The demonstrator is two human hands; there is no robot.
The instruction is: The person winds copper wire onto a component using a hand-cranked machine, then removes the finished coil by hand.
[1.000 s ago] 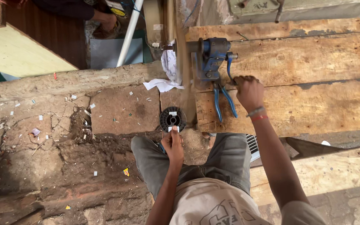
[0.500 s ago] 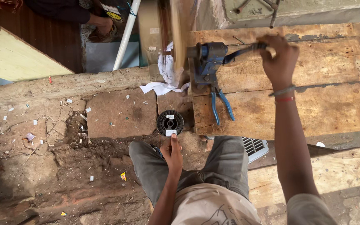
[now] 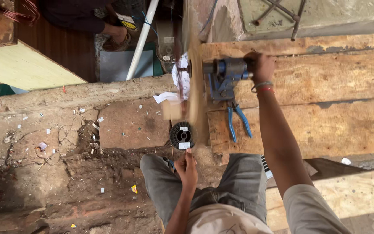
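While the right hand grips the crank of a blue winder clamped to the plank surface, its wheel blurred mid-spin, the left hand pinches wire below a black spool, apparently far from empty.

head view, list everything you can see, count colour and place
hand-crank winder: one, blue, on the plank edge
spinning wooden former: one, tan, blurred, left of the winder
pliers: one, blue handles, on the plank below the winder
wire spool: one, black, on the ground by the plank
wooden planks: several, brown, right side
white pipe: one, leaning at top
paper scraps: white, beside the former
another person: one, dark clothes, top left
left hand: near the spool, fingers pinched
right hand: on the winder's crank
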